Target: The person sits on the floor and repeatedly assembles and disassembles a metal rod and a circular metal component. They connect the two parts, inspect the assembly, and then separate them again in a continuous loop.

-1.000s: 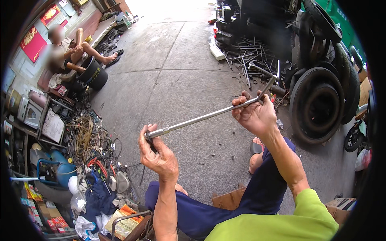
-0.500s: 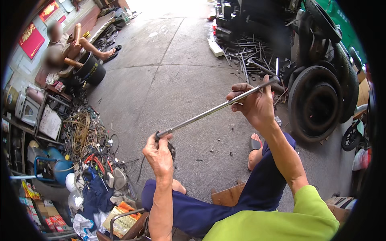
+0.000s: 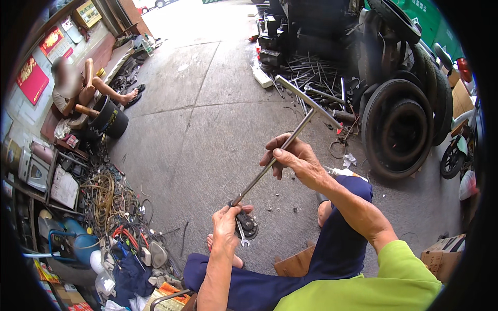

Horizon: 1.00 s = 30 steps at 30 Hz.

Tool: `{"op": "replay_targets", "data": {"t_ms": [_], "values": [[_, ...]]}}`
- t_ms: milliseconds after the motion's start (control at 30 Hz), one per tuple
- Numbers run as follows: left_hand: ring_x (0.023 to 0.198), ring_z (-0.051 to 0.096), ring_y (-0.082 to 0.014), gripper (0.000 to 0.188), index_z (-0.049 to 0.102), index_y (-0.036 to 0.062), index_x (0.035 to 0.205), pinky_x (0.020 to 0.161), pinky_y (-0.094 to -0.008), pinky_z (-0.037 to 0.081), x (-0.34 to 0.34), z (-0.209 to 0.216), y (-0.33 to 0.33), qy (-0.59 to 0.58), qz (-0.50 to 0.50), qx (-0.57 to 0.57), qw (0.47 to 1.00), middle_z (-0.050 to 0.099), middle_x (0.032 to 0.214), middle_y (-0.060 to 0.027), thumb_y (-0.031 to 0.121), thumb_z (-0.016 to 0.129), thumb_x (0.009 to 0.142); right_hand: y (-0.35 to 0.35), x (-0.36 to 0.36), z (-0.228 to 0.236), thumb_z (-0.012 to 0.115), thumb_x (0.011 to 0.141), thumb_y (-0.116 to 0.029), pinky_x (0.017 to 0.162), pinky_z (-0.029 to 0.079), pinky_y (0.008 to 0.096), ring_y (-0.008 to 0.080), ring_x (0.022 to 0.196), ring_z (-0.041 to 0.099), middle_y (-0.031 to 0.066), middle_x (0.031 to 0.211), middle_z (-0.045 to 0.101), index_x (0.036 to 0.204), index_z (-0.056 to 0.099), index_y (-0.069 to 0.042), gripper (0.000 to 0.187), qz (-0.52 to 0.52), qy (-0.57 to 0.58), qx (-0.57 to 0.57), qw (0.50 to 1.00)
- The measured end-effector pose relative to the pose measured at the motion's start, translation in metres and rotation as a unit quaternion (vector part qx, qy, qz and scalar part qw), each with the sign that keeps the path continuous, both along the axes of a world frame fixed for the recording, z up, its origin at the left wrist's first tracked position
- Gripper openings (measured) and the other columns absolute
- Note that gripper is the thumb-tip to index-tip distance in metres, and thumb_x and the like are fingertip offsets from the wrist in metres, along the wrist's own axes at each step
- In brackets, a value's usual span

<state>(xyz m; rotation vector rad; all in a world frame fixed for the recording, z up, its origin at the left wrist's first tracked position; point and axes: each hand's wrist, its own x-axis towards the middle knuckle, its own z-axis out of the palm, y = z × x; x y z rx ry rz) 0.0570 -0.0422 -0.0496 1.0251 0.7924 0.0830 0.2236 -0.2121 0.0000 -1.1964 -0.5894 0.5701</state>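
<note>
A metal T-handle wrench runs slantwise before me, its crossbar at the upper far end. My right hand is closed around the middle of its shaft, thumb on top. My left hand grips the lower end. Just right of that hand shows a black round part. Beside it is the open jaw of a small spanner. Whether these two are held in the left hand or lie below it, I cannot tell.
Loose metal rods lie in a heap ahead, beside stacked tyres at the right. Tangled cables and tools fill the left side. A person sits at the far left by a black bucket. A wooden piece stands between my legs.
The T-handle wrench has swung to a steeper slant and turned, so its crossbar now shows at full length. My right hand has come left and down; my left hand has moved right and lower.
</note>
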Motion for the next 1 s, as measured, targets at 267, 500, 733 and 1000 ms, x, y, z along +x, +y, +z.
{"op": "replay_targets", "data": {"t_ms": [267,500,733,1000], "values": [[0.085,0.067,-0.0268,0.022,0.061,-0.0104,0.100,0.080,-0.0352,0.054,-0.004,-0.002,0.000,0.007,-0.043,-0.039,0.998,0.069,0.092,-0.0212,0.002,0.058,0.082,-0.001,0.000,0.007,0.052,0.100,-0.021,0.061,0.052,0.0235,0.0100,0.068,0.064,0.0116,0.095,0.069,0.110,0.052,0.000,0.024,-0.001,-0.039,-0.038,0.999],[0.093,0.065,-0.0220,0.028,0.059,-0.0037,0.111,0.083,-0.0311,0.053,-0.007,0.018,-0.008,-0.040,-0.076,-0.045,0.995,0.068,0.099,-0.0175,0.005,0.062,0.084,-0.004,0.008,0.010,0.062,0.093,-0.019,0.056,0.061,0.0278,0.0181,0.068,0.070,0.0156,0.086,0.069,0.102,0.055,0.000,0.023,-0.064,-0.021,0.026,0.997],[0.074,0.070,-0.0318,0.024,0.056,-0.0029,0.112,0.066,-0.0387,0.060,-0.008,0.014,-0.015,-0.031,-0.083,-0.067,0.994,0.069,0.090,-0.0207,0.006,0.054,0.089,-0.007,0.000,0.016,0.070,0.087,-0.017,0.050,0.059,0.0245,0.0124,0.062,0.068,0.0116,0.077,0.069,0.091,0.061,0.001,0.020,-0.149,-0.039,0.006,0.988],[0.071,0.070,-0.0289,0.021,0.055,-0.0052,0.101,0.065,-0.0362,0.059,-0.002,-0.003,-0.021,0.021,-0.105,-0.060,0.992,0.069,0.087,-0.0243,0.010,0.056,0.087,0.001,-0.012,0.013,0.062,0.093,-0.011,0.058,0.062,0.0275,0.0206,0.075,0.071,0.0156,0.084,0.070,0.098,0.063,0.004,0.016,-0.121,-0.072,0.030,0.990]]}}
